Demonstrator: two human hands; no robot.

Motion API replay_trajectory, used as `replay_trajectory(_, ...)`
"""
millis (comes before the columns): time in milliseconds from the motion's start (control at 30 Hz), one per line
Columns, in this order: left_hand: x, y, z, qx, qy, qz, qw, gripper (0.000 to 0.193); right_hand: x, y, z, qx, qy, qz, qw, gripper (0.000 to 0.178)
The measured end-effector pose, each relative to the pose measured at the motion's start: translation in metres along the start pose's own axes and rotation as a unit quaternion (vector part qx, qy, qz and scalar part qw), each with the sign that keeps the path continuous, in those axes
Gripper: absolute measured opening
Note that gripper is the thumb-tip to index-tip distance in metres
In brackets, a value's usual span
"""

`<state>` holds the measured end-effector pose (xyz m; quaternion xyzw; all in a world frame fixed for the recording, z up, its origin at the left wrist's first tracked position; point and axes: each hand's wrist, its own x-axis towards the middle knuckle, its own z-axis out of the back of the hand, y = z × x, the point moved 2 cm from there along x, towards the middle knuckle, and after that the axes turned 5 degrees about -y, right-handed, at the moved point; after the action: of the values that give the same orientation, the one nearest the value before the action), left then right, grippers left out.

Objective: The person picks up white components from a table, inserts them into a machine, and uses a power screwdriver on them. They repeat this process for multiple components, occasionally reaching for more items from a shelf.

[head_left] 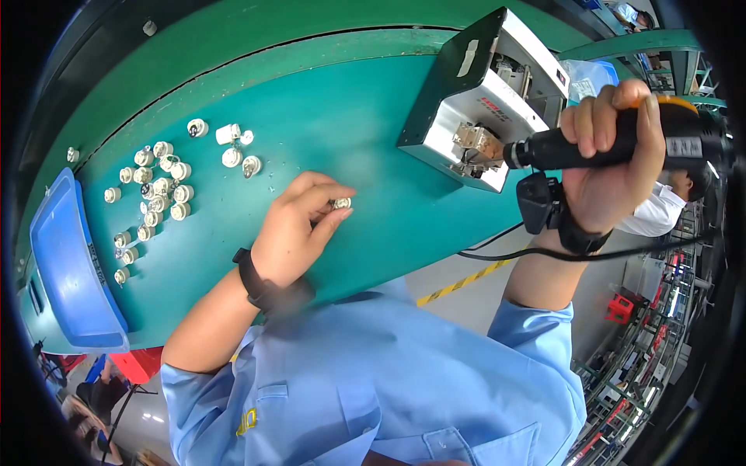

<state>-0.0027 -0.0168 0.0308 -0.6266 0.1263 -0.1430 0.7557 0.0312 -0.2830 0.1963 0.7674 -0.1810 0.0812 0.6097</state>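
Note:
Over the green mat (350, 101), my left hand (291, 225) pinches a small white round part with metal in it (342, 203) between thumb and fingers. My right hand (614, 147) is wrapped round a black electric screwdriver (563, 150) with an orange strip on top. The screwdriver lies nearly level, its tip pointing left at the front of a screw feeder (478, 109), a black and silver box; whether the tip touches it I cannot tell. Several more white round parts (180, 170) with metal pieces sit in a loose cluster left of my left hand.
A blue plastic tray (74, 256) stands at the table's left end. The screwdriver's black cable (614, 255) runs below my right wrist. Behind the feeder is a clear plastic bag (587, 78). Another person (660, 206) is off to the right, near shelving.

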Motion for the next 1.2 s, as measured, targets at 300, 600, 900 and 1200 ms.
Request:
replay_trajectory(300, -0.002, 0.005, 0.002, 0.018, -0.007, -0.002, 1.000, 0.018, -0.020, -0.002, -0.015, -0.002, 0.048, 0.044, 0.998, 0.025)
replay_trajectory(600, -0.003, 0.004, 0.003, 0.019, -0.009, -0.008, 1.000, 0.020, -0.015, -0.023, -0.007, 0.033, -0.057, -0.058, 0.996, 0.028)
replay_trajectory(900, 0.000, 0.013, 0.002, 0.008, -0.006, -0.057, 0.998, 0.024, -0.065, -0.031, -0.078, 0.105, 0.051, 0.025, 0.993, 0.047)
replay_trajectory(1200, -0.002, 0.018, 0.004, 0.029, 0.001, -0.065, 0.997, 0.026, -0.076, -0.045, -0.097, 0.031, 0.083, -0.026, 0.996, 0.052)
